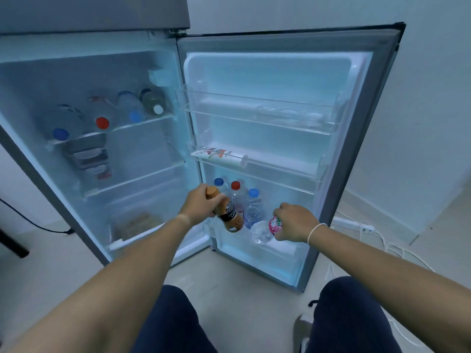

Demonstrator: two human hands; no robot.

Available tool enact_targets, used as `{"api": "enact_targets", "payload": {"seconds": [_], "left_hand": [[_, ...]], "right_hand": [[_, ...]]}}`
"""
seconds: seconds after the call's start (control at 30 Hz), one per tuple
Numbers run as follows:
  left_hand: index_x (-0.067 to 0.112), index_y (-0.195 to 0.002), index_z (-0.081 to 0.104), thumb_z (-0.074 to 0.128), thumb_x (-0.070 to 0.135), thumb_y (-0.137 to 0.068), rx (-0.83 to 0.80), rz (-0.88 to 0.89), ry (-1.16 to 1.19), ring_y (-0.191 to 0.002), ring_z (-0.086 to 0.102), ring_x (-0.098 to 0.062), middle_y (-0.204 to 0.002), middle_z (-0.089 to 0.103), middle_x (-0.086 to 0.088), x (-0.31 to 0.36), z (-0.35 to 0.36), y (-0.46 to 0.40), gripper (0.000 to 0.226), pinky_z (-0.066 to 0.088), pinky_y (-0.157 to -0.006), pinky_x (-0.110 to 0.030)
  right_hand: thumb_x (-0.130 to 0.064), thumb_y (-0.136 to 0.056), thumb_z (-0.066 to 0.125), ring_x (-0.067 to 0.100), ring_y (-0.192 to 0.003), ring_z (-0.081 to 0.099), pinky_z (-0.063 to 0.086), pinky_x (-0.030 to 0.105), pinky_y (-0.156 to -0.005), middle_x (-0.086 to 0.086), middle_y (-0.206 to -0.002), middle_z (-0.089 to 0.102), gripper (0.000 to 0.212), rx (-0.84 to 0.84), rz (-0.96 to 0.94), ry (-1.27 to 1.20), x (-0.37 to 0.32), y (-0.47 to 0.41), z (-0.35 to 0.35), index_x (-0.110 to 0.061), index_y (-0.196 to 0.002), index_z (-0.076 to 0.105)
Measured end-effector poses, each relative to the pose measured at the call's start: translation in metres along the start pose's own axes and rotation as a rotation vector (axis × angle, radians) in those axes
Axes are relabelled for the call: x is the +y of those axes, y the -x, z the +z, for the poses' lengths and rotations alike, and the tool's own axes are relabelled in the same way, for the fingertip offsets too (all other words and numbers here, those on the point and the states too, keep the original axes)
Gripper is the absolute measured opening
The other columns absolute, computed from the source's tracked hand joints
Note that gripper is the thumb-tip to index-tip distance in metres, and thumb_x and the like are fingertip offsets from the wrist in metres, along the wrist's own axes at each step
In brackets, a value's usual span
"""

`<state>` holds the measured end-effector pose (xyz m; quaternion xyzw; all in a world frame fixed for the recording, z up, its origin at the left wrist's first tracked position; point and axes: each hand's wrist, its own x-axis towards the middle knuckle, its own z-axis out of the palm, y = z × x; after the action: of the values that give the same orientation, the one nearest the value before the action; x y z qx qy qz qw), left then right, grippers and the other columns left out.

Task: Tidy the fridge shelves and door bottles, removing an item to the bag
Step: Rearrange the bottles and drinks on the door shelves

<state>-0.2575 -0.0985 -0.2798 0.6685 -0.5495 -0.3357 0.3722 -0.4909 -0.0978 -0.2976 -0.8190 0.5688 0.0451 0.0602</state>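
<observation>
The fridge stands open, its door (356,154) swung to the right. My left hand (201,202) grips a brown coffee bottle (229,215) by its neck, tilted over the bottom door rack (275,248). My right hand (293,222) holds a clear bottle with a pink label (267,229), lying tilted in that rack. Behind them stand three water bottles: one blue-capped (219,182), one red-capped (235,186), another blue-capped (253,193). No bag is in view.
Several bottles lie on the top inner shelf (142,123), with stacked containers (89,159) below. A tube (219,155) lies in the middle door rack. A power strip (356,225) and white cables are on the floor at right. My knees (351,317) are near the door.
</observation>
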Motion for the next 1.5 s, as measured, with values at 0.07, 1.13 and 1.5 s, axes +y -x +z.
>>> {"api": "enact_targets", "payload": {"seconds": [0.07,1.13,1.5], "left_hand": [[0.012,-0.082,0.046,0.065,0.022,-0.086,-0.066,0.006,-0.001,-0.086,0.059,-0.027,-0.097,0.053,-0.012,-0.002,0.021,-0.004,0.022,0.057,-0.061,-0.026],[0.006,-0.094,0.049,0.049,0.005,-0.089,-0.424,0.224,-0.648,-0.095,0.059,-0.037,-0.107,0.06,-0.021,-0.044,0.193,-0.096,0.005,0.045,-0.08,-0.039],[0.005,-0.096,0.053,0.046,0.005,-0.087,-0.424,0.203,-0.64,-0.096,0.057,-0.036,-0.108,0.057,-0.02,-0.046,0.205,-0.101,0.011,0.046,-0.082,-0.038]], "right_hand": [[-0.033,-0.08,0.062,0.033,-0.108,0.057,0.046,0.033,-0.081,0.012,-0.12,0.054,0.048,-0.011,0.017,0.049,0.006,-0.008,0.009,-0.01,-0.121,0.055],[-0.001,-0.095,0.034,0.036,-0.126,0.041,0.036,0.04,-0.101,0.019,-0.13,0.049,0.035,-0.136,0.03,0.267,0.059,-0.093,0.108,0.0,-0.126,0.051],[-0.01,-0.035,0.086,0.024,-0.057,0.063,0.05,0.024,-0.05,0.008,-0.063,0.063,0.027,0.074,0.092,0.217,0.063,-0.103,0.122,-0.011,-0.054,0.066]]}}
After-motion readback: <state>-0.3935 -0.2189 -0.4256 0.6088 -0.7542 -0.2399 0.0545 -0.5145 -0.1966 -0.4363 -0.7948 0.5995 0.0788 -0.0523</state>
